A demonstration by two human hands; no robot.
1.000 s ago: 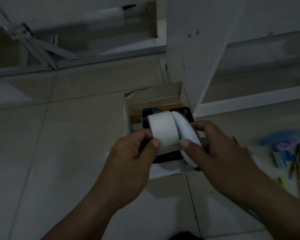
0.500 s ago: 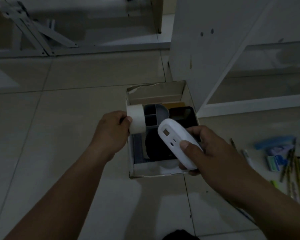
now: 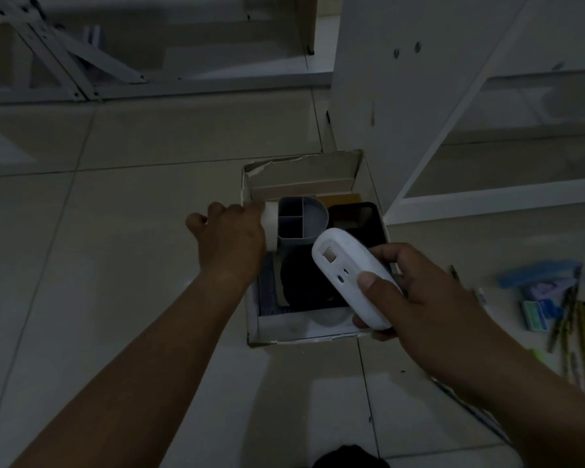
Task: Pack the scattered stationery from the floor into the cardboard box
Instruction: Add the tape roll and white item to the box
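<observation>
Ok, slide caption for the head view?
Left hand holds a tape roll over the cardboard box; right hand grips a white device.

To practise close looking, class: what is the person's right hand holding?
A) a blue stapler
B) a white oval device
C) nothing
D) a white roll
B: the right hand grips the white oval device above the cardboard box; the left hand holds the white roll.

Pale tiled floor (image 3: 81,258), grout lines visible. White metal folding frame (image 3: 92,59) at 11 o'clock. White cabinet panel (image 3: 402,130) at 1 o'clock, two small holes (image 3: 417,46) near top. Dark object (image 3: 348,457) at 6 o'clock, unidentifiable.
</observation>
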